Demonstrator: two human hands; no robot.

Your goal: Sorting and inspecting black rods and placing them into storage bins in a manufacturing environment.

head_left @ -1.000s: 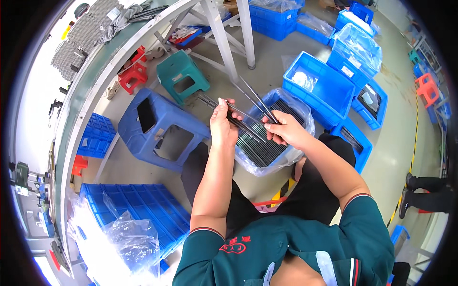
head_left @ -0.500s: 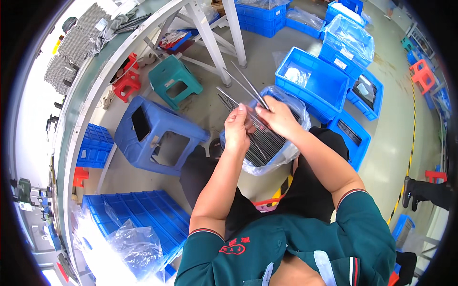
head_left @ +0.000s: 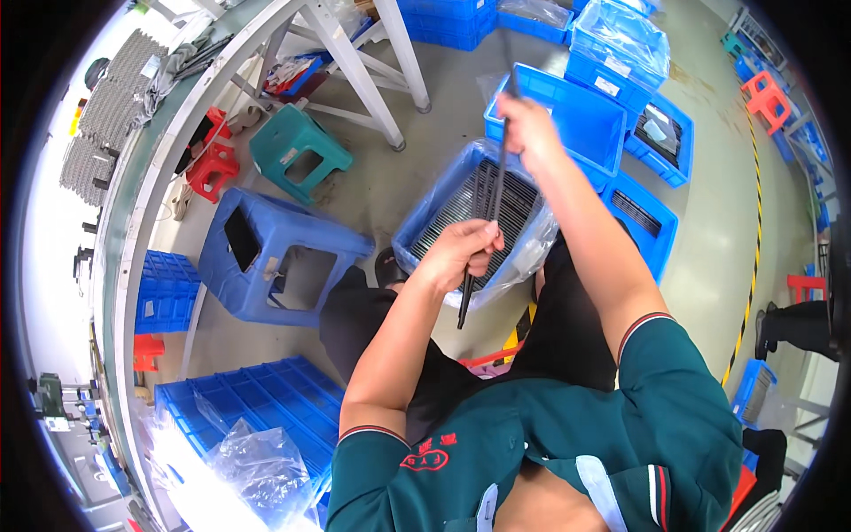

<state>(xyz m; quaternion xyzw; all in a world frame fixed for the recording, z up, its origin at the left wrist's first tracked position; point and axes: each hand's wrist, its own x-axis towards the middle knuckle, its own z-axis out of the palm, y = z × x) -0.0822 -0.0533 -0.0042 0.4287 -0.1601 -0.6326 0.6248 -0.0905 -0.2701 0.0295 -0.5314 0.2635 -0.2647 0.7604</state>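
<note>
Thin dark rods run between my two hands in a narrow bundle, over a blue bin. My left hand is closed round their near part, and the near ends stick out below it. Farther off, my right hand is closed on the far part of the rods; motion smears it and the far tips. How many rods I hold cannot be made out. Beneath, many similar dark rods lie side by side in the bin, which has a clear plastic liner between my knees.
A blue stool with a dark phone-like slab stands left, a green stool beyond it. An open blue bin stands just past the rods, among stacked bins. Blue crates and a bench frame are at left.
My right hand has moved away from my left, toward the far side. The rods, splayed before, now lie together in a line, their near ends past the bin's near edge. The view has shifted slightly.
</note>
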